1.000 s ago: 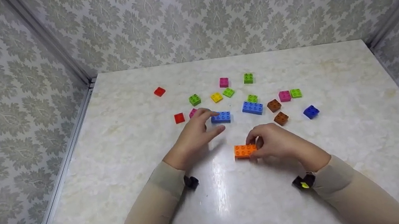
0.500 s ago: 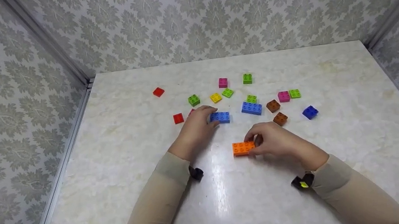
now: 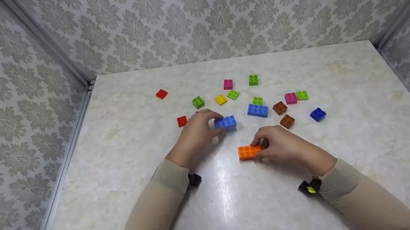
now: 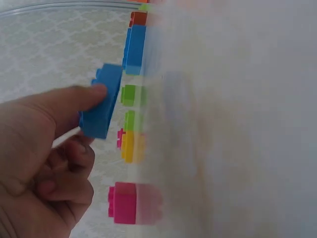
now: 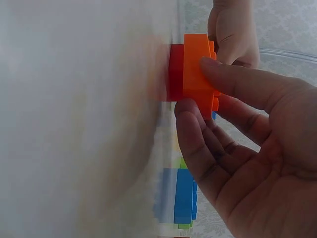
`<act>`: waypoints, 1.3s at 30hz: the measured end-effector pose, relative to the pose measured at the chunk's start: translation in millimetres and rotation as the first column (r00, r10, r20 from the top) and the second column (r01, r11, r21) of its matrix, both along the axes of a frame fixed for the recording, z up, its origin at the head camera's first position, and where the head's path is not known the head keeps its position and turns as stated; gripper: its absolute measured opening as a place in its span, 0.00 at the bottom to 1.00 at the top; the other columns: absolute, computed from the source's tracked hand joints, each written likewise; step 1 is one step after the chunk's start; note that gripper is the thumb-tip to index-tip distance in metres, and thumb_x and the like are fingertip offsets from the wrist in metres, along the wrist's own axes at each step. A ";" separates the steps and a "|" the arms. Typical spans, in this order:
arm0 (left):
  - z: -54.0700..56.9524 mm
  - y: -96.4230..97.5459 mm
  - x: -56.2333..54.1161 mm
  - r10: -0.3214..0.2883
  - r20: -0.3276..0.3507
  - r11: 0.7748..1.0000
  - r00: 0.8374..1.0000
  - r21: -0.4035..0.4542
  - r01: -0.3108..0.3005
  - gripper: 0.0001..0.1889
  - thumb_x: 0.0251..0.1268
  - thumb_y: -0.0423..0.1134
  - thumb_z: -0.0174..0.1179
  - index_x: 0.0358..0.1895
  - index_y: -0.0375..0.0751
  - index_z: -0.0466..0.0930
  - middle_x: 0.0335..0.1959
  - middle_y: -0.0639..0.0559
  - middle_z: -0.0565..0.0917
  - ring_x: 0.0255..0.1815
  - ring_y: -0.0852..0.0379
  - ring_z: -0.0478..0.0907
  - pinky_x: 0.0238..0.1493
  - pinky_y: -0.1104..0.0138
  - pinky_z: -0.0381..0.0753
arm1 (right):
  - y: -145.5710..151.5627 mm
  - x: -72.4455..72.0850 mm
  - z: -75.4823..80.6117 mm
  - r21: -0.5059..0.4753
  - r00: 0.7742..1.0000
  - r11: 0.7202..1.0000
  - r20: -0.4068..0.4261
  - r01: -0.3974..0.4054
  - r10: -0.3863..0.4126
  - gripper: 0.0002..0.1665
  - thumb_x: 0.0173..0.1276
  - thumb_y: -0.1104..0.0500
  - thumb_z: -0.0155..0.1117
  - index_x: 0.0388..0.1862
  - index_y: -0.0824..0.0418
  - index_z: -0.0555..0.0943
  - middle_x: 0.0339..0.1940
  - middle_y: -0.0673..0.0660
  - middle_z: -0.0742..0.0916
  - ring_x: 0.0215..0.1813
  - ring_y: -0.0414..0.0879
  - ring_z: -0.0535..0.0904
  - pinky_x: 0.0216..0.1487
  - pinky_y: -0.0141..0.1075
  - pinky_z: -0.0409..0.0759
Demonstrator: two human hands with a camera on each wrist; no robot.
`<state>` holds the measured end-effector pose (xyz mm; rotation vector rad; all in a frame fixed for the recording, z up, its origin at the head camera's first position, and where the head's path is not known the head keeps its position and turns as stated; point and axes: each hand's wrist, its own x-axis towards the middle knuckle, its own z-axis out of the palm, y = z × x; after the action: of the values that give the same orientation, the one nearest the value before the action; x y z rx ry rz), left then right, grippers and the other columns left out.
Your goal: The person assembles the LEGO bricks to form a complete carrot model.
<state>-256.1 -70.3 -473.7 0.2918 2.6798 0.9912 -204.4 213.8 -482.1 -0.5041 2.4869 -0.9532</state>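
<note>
Orange brick (image 3: pixel 248 152), eight studs, one: over the middle of the pale table (image 3: pixel 118 157), studs up, its right end pinched between thumb and fingers of the right hand (image 3: pixel 282 143). Red block (image 5: pixel 176 73), one: against the orange brick's underside in the right wrist view; whether joined, cannot be told. Light-blue brick (image 3: pixel 227 122), one: raised and tilted, off the table, farther back and to the left, gripped at its left end by the left hand (image 3: pixel 199 130). Second blue brick (image 3: pixel 257 110): on the table, green brick (image 3: pixel 257 100) just behind. Brown bricks (image 3: pixel 287 121), two: near the right hand. Dark-blue brick (image 3: pixel 318 114): farther right. Yellow brick (image 3: pixel 220 99): beyond the left hand. Red tile (image 3: pixel 182 121): just left of that hand. Patterned wall (image 3: pixel 199 21): behind the table.
</note>
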 end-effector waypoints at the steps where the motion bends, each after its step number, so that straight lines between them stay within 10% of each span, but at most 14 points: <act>1: 1.3 -2.1 1.6 -0.009 -0.006 1.000 1.000 0.011 0.009 0.20 0.76 0.46 0.77 0.68 0.56 0.90 0.67 0.58 0.87 0.70 0.53 0.81 0.80 0.54 0.81 | -0.3 -0.1 0.3 0.001 1.000 1.000 -0.002 0.003 -0.003 0.15 0.70 0.55 0.86 0.53 0.51 0.94 0.49 0.51 0.92 0.48 0.48 0.85 0.54 0.42 0.86; 20: 5.8 -5.7 34.1 -0.295 -0.047 0.921 0.954 0.252 0.297 0.15 0.71 0.45 0.80 0.57 0.50 0.92 0.53 0.57 0.91 0.55 0.48 0.82 0.60 0.59 0.82 | 0.0 2.6 0.9 -0.005 1.000 1.000 0.011 0.027 -0.027 0.13 0.70 0.55 0.86 0.50 0.50 0.93 0.48 0.50 0.93 0.49 0.49 0.85 0.58 0.46 0.86; 39: -8.5 0.7 43.1 -0.352 0.124 0.913 0.928 0.262 0.312 0.18 0.72 0.42 0.80 0.60 0.65 0.90 0.58 0.63 0.89 0.51 0.55 0.86 0.55 0.61 0.88 | 0.4 1.6 -1.5 -0.016 1.000 1.000 -0.004 0.013 -0.013 0.14 0.70 0.54 0.86 0.51 0.54 0.92 0.49 0.53 0.93 0.49 0.48 0.86 0.56 0.45 0.85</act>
<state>-213.0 -69.7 -482.2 0.6594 2.2577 1.1664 -202.8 214.1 -483.5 -0.4962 2.4914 -0.9783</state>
